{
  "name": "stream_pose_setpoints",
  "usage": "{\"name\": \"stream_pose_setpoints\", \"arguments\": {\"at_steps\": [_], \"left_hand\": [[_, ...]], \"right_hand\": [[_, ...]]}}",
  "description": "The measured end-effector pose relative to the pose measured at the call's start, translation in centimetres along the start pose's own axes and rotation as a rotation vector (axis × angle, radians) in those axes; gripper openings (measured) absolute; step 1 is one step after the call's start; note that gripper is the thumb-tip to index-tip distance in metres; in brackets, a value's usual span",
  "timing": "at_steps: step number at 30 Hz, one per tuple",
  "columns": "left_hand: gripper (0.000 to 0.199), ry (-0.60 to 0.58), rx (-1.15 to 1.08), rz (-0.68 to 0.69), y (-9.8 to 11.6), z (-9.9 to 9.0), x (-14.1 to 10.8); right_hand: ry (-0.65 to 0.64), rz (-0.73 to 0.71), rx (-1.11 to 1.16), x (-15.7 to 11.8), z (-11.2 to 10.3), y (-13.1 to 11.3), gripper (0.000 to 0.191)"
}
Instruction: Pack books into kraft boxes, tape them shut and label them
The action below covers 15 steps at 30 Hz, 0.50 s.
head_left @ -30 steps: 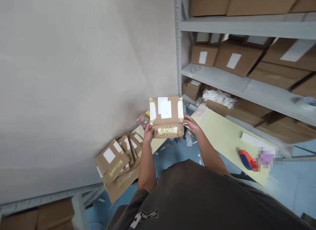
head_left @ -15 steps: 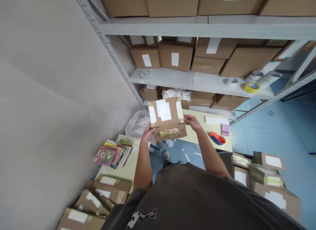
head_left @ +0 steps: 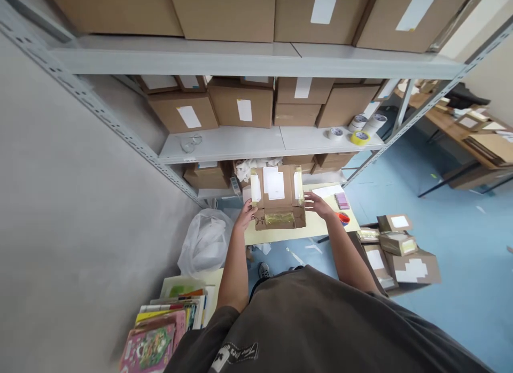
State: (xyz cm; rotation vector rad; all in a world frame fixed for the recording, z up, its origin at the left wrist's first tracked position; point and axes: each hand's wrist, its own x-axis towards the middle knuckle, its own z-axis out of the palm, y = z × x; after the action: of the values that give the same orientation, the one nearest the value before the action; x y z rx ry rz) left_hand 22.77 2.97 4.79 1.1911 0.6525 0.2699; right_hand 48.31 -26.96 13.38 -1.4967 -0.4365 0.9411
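A cardboard box [head_left: 287, 187] with white labels and yellowish tape on its face is held out in front of me over a pale yellow table [head_left: 260, 235]. My left hand [head_left: 245, 215] grips its lower left edge, the thumb on the near side. At the right edge, the fingers of my right hand [head_left: 316, 203] press against the side of the box. Right of the box, a red and blue tape dispenser [head_left: 343, 218] is partly hidden by my right forearm, with purple cards [head_left: 342, 201] just behind it.
Metal shelving [head_left: 236, 143] full of cartons stands ahead, with tape rolls [head_left: 360, 138] on its middle shelf. A white plastic bag [head_left: 206, 242] and stacked books [head_left: 154, 335] are at my left. Taped parcels [head_left: 401, 245] lie at right, and a wooden desk [head_left: 449, 116] stands farther off.
My view has shifted up and to the right, showing more shelving and the far desk. Both hands keep the box between them, its labelled face still towards me.
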Motion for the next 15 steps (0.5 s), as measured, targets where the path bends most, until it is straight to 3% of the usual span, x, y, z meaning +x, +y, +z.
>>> {"name": "stream_pose_setpoints", "arguments": {"at_steps": [3,9,15], "left_hand": [[0.075,-0.045,-0.018,-0.030,-0.1,0.4,1.3],[0.071,-0.026,-0.004,-0.045,-1.2,1.7,2.8],[0.070,0.123,0.128,-0.057,-4.2,5.2,4.1]], "right_hand": [[0.022,0.027,0.022,-0.2,-0.3,0.4,0.066],[0.083,0.049,0.016,0.9,-1.7,2.0,0.061],[0.219,0.106,-0.027,2.5,-4.6,6.3,0.058]]}}
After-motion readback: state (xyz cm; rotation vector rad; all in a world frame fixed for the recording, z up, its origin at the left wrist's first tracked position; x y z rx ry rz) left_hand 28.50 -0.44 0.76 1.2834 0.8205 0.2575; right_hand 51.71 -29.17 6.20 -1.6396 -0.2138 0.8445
